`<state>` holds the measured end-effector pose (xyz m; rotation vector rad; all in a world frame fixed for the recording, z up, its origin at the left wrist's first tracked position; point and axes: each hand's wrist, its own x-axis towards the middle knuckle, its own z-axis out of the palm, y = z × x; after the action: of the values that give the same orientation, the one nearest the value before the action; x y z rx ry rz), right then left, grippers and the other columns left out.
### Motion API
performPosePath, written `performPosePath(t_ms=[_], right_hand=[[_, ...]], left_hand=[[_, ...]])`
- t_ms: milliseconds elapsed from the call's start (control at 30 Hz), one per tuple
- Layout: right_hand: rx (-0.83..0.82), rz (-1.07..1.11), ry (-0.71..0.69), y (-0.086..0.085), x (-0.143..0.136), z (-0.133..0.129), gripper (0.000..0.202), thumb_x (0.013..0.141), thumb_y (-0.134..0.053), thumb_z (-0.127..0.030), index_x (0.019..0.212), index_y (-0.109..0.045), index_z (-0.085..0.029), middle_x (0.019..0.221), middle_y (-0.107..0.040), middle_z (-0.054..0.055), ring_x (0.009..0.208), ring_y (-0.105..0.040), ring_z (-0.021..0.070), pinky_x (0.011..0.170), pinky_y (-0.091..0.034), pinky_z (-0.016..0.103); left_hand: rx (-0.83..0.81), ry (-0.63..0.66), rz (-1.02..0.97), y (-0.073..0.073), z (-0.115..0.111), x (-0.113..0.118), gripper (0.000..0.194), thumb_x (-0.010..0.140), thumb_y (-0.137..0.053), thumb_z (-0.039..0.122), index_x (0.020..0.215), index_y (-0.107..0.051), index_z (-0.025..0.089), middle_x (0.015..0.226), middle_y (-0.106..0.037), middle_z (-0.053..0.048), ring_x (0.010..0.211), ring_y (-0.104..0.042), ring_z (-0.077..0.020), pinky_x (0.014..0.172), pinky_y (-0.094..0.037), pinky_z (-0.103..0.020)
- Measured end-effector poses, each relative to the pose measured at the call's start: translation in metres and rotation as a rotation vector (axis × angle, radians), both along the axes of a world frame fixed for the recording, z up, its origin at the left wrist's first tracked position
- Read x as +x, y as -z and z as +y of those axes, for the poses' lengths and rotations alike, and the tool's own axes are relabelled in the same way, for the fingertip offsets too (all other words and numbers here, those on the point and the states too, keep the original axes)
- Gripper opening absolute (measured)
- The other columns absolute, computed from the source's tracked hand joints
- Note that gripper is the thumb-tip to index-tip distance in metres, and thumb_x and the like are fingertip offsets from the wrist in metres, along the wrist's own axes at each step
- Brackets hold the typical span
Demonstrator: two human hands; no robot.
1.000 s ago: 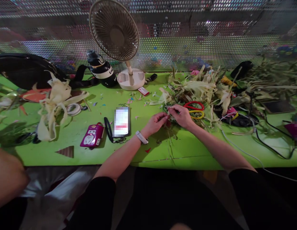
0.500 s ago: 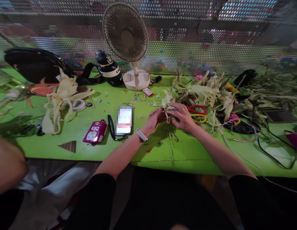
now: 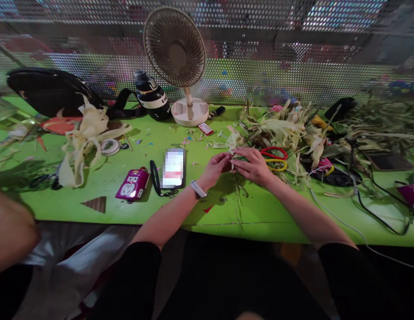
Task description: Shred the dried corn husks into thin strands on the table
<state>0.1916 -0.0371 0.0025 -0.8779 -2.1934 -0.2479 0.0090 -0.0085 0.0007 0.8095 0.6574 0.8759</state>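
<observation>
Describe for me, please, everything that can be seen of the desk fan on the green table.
The desk fan has a round, pale beige-grey head with a ribbed grille and a plain round hub, a slim short stem and a round whitish base; it looks like plastic. It stands on its base towards the back of the green table, in front of a perforated screen, with a black bottle close beside it. Whether it is running cannot be told.
</observation>
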Motion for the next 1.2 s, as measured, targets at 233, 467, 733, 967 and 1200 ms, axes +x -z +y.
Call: performPosePath(t_ms=[233, 467, 733, 967, 1200], right_hand=[[0.05, 0.051, -0.001, 0.001, -0.003, 0.0, 0.016, 0.086, -0.065, -0.022, 0.1, -0.07, -0.027, 0.118, -0.07, 0.006, 0.113, -0.062, 0.0225, 0.092, -0.053, 0.042], [0.022, 0.269, 0.05, -0.002, -0.01, 0.002, 0.007, 0.086, -0.065, -0.022, 0.091, -0.069, -0.025, 0.105, -0.072, 0.007, 0.097, -0.066, 0.0207, 0.083, -0.053, 0.04], [-0.084, 0.292, 0.069, -0.002, -0.007, 0.001, 0.005, 0.084, -0.065, -0.026, 0.086, -0.069, -0.025, 0.108, -0.07, 0.006, 0.1, -0.064, 0.0228, 0.087, -0.049, 0.044], [-0.129, 0.283, 0.115, -0.005, -0.004, 0.0, 0.009, 0.08, -0.061, -0.023, 0.086, -0.068, -0.025, 0.114, -0.067, 0.007, 0.107, -0.06, 0.0255, 0.092, -0.047, 0.047], [-0.168, 0.29, 0.141, -0.003, -0.004, 0.001, 0.013, 0.08, -0.059, -0.022, 0.087, -0.07, -0.025, 0.11, -0.068, 0.007, 0.105, -0.061, 0.0251, 0.092, -0.048, 0.048]], left_hand=[[0.025, 0.024, -0.009, 0.002, -0.001, 0.0, 0.042, 0.058, -0.086, 0.043, 0.08, -0.062, 0.016, 0.067, -0.065, 0.004, 0.06, -0.064, -0.0096, 0.069, -0.058, -0.028], [0.111, 0.057, 0.047, 0.005, -0.001, 0.004, 0.036, 0.065, -0.082, 0.042, 0.081, -0.064, 0.016, 0.073, -0.07, 0.001, 0.067, -0.067, -0.0123, 0.079, -0.057, -0.032], [0.001, 0.012, -0.006, 0.004, 0.002, 0.0, 0.035, 0.071, -0.077, 0.042, 0.09, -0.063, 0.017, 0.081, -0.073, -0.002, 0.073, -0.071, -0.0166, 0.072, -0.058, -0.032], [0.013, 0.003, 0.031, 0.0, -0.002, 0.0, 0.035, 0.067, -0.081, 0.036, 0.086, -0.058, 0.017, 0.078, -0.071, 0.0, 0.07, -0.07, -0.0161, 0.07, -0.057, -0.032], [-0.025, -0.062, 0.01, -0.004, -0.001, 0.002, 0.032, 0.069, -0.08, 0.034, 0.083, -0.056, 0.018, 0.074, -0.07, 0.002, 0.075, -0.071, -0.0162, 0.075, -0.057, -0.034]])
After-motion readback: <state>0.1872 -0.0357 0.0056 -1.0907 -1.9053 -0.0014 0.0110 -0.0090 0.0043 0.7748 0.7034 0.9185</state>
